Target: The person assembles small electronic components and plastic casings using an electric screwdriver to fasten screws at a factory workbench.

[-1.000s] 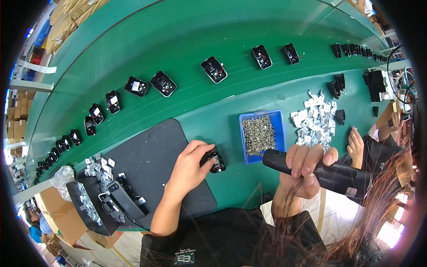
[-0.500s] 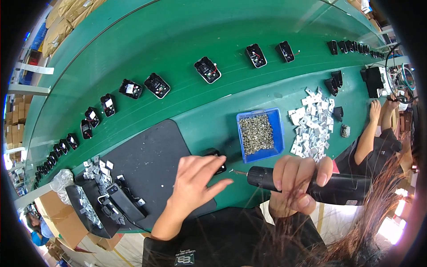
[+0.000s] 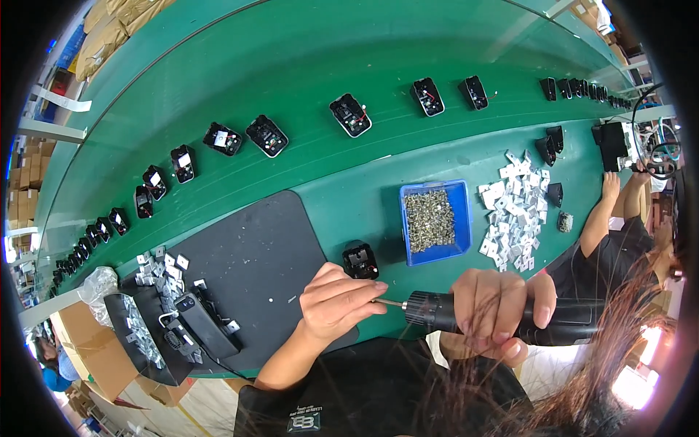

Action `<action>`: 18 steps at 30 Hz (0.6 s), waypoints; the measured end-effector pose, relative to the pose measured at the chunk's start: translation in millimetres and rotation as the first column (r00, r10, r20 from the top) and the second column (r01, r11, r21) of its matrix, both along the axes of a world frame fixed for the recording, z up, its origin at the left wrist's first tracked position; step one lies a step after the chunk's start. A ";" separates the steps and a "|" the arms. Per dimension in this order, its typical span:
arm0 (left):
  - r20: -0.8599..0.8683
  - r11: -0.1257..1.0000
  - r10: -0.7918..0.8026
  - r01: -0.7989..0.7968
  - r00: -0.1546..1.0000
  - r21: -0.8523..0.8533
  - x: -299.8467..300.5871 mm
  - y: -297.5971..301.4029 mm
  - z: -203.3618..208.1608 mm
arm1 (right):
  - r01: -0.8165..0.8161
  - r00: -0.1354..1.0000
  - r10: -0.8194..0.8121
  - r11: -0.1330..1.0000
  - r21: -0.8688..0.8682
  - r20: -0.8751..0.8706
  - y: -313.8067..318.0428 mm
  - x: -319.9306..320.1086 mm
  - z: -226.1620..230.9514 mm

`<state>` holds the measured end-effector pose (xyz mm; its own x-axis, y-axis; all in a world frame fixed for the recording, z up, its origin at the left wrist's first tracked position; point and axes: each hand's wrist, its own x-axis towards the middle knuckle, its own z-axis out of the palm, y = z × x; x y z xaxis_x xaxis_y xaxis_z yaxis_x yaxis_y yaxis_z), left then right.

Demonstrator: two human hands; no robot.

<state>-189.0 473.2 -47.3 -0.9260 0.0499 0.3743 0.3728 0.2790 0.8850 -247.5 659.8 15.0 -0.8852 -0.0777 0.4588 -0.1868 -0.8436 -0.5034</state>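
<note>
In my right hand (image 3: 495,309) is a black electric screwdriver (image 3: 429,309), held level with its thin metal bit pointing left. My left hand (image 3: 338,300) has its thumb and fingers pinched together at the tip of that bit. Whatever is between those fingertips is too small to make out. Just beyond my left hand, a black plastic housing (image 3: 360,259) lies on the green bench, its open side up. To its right stands a blue bin (image 3: 467,218) full of small metal screws (image 3: 428,221).
Silvery metal plates (image 3: 515,211) are heaped right of the bin. A dark mat (image 3: 255,240) lies at left, near more plates (image 3: 162,273) and a black device (image 3: 200,320). Black housings (image 3: 266,135) line the green belt (image 3: 306,87) behind. A co-worker's arm (image 3: 598,222) rests at right.
My left hand has gone from spread fingers over the black housing to a pinch at the bit's tip, uncovering the housing. The screwdriver stays in my right hand. The view has shifted slightly.
</note>
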 end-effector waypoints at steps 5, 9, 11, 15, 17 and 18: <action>-0.037 0.999 0.007 -0.006 0.999 0.037 -0.5 1.5 -4.4 | -0.020 1.000 0.020 0.999 -0.032 -0.005 -0.3 0.4 0.5; -0.061 0.999 0.006 -0.004 0.998 0.035 0.0 4.5 -5.4 | -0.053 0.999 0.053 0.999 -0.011 0.002 3.0 -0.8 0.9; -0.075 0.998 0.018 -0.014 0.997 0.057 1.8 7.2 -6.8 | -0.055 0.998 0.055 0.998 -0.023 -0.003 4.0 -1.0 1.3; -0.083 0.991 0.000 0.011 0.997 0.134 4.9 7.8 -8.4 | -0.094 0.996 0.094 0.994 -0.050 -0.006 5.1 -0.3 0.1; -0.087 0.991 -0.002 0.014 0.996 0.135 4.4 8.4 -9.9 | -0.089 0.996 0.088 0.994 -0.057 -0.012 5.0 -0.2 -2.2; -0.091 0.990 -0.008 0.020 0.996 0.138 3.8 9.4 -10.2 | -0.101 0.995 0.099 0.993 -0.064 -0.033 5.9 -0.8 -3.2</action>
<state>-185.2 482.5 -57.5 -0.8877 0.0043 0.4603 0.4557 0.1498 0.8774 -248.3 665.7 11.8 -0.8605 -0.1339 0.4916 -0.1140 -0.8898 -0.4419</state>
